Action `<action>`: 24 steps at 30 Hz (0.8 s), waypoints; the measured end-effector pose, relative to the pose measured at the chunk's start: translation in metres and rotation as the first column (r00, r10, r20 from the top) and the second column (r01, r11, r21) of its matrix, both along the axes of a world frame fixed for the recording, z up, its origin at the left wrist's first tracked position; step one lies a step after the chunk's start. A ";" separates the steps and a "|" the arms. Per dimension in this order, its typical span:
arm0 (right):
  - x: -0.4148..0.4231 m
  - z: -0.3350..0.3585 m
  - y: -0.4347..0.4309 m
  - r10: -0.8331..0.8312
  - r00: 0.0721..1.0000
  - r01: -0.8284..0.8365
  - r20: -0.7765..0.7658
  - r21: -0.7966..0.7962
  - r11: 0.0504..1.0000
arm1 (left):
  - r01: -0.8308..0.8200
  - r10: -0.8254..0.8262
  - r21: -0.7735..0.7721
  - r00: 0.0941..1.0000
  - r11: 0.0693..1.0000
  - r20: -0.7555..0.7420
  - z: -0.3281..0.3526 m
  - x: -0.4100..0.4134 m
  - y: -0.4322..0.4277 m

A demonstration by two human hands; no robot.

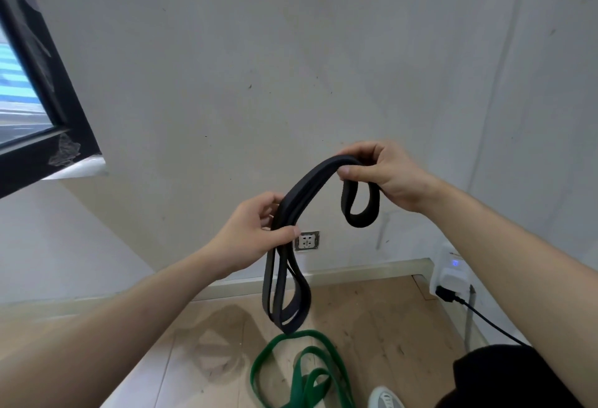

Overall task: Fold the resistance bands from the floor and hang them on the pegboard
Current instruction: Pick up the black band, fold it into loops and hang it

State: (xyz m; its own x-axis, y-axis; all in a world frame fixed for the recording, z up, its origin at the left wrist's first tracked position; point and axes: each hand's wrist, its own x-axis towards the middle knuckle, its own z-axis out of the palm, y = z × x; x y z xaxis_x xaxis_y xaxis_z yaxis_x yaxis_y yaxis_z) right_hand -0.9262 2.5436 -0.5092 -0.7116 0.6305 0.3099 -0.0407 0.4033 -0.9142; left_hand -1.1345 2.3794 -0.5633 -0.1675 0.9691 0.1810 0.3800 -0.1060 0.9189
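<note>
A black resistance band [307,187], folded into several strands, arches between my two hands in front of the wall. My left hand [255,229] grips the bunched strands at the lower left, and long loops hang down from it toward the floor. My right hand [382,174] pinches the upper right end, where a short loop droops below the fingers. A green resistance band [304,372] lies in loose coils on the wooden floor below. No pegboard is in view.
A wall socket [306,241] sits low on the grey wall behind the band. At the right, a white plug adapter [451,270] with a black cable [485,320] stands near the skirting. A black-framed window [38,100] is at the left. A shoe tip [385,398] shows at the bottom.
</note>
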 end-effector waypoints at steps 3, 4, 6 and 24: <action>0.007 -0.012 0.008 -0.020 0.994 0.020 0.108 0.001 1.000 | -0.024 0.024 0.033 0.999 0.999 -0.026 0.007 -0.009 -0.002; 0.008 -0.016 0.010 -0.011 0.985 0.009 0.173 0.011 1.000 | -0.030 0.031 0.045 0.999 0.999 -0.024 0.009 -0.012 -0.003; 0.007 -0.023 0.009 0.044 0.944 -0.049 0.327 0.008 0.999 | -0.041 0.042 0.066 0.999 0.997 -0.016 0.011 -0.015 -0.004; -0.042 -0.023 -0.049 0.090 0.922 -0.170 0.376 0.185 0.968 | 0.050 -0.041 0.094 0.995 0.994 -0.088 0.013 -0.016 -0.010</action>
State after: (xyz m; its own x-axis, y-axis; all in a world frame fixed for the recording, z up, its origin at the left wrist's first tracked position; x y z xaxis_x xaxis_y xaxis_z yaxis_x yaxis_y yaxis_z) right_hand -0.9684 2.4946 -0.5319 -0.8711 0.4733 0.1309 0.2108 0.6012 -0.7708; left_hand -1.1502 2.3696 -0.5499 -0.1035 0.9528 0.2855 0.4493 -0.2113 0.8680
